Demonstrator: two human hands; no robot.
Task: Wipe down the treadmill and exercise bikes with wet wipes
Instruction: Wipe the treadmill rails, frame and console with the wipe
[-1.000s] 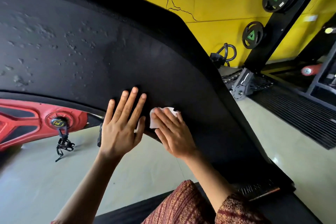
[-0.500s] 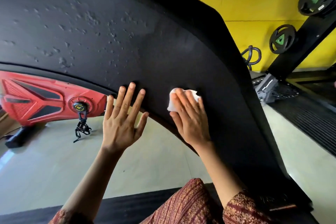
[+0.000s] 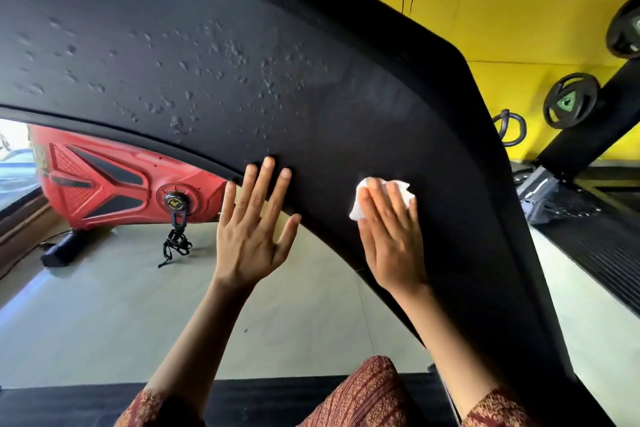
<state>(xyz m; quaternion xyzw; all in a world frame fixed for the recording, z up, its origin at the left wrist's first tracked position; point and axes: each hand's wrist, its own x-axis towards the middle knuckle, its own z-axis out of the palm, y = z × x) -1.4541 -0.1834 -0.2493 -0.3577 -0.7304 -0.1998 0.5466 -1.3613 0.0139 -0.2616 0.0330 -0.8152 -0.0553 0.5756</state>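
Observation:
A broad black curved panel of the treadmill [image 3: 242,45] fills the upper view, dotted with small droplets on its left half. My right hand [image 3: 391,236] lies flat with straight fingers, pressing a crumpled white wet wipe [image 3: 360,199] against the panel's lower right part. My left hand [image 3: 252,229] is spread flat, fingertips resting on the panel's lower edge, holding nothing. Behind and below the panel stands a red exercise bike [image 3: 114,184] with a black pedal strap hanging down.
A pale tiled floor [image 3: 104,305] lies below. Black weight plates [image 3: 571,100] hang on a black rack against the yellow wall at right. A dark ribbed mat [image 3: 595,243] runs along the right. My patterned clothing [image 3: 363,395] shows at the bottom.
My right hand has slid the wipe rightward and up along the panel. The view has shifted left, showing more of the red bike. My left hand stays flat on the panel's edge.

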